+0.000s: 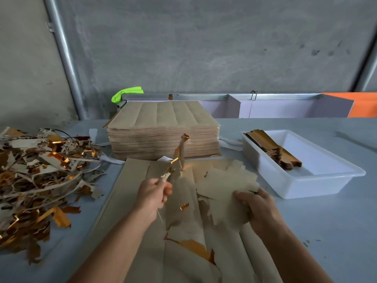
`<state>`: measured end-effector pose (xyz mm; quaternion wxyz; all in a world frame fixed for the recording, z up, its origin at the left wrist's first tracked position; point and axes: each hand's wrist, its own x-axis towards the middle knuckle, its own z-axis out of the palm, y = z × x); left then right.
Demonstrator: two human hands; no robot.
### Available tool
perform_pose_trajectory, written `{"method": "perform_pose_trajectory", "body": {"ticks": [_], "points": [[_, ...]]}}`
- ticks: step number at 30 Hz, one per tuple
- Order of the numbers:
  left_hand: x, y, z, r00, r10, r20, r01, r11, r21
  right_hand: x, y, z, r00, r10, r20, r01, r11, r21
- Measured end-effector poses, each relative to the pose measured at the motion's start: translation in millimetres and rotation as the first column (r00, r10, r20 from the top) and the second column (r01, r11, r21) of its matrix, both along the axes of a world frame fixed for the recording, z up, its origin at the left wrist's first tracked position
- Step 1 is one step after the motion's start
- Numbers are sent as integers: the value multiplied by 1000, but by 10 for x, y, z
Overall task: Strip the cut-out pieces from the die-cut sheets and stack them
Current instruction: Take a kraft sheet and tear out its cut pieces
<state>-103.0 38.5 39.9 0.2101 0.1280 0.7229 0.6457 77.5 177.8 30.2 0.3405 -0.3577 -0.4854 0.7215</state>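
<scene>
A waste strip (180, 154) was pinched in the left hand (153, 194) while cut-out pieces (226, 193) were gripped by the right hand (258, 207), beside the white tray (326, 180); stacking there seemingly followed.

A grey concrete wall (204, 48) fills the back, blotched with dark marks toward its right. A metal pipe (65, 58) slants down the wall's left part, held by a small clamp. At the wall's foot runs a metal rail (265, 96), with pale lilac panels (285, 109) below it and an orange panel (365, 105) at the right end. A pale blue-grey table (326, 231) stands before the wall under soft, even light.
</scene>
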Motion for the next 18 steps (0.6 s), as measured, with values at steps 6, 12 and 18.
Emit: {"method": "perform_pose_trajectory", "body": {"ticks": [6, 12, 18], "points": [[245, 81, -38, 983, -175, 53, 179, 982, -62, -75, -180, -43, 992, 101, -77, -99, 995, 30], [203, 75, -58, 990, -140, 28, 140, 990, 3, -66, -217, 23, 971, 208, -117, -212, 977, -20], [142, 61, -114, 980, -194, -37, 194, 981, 7, -61, -229, 130, 960, 229, -161, -263, 934, -240]]}}
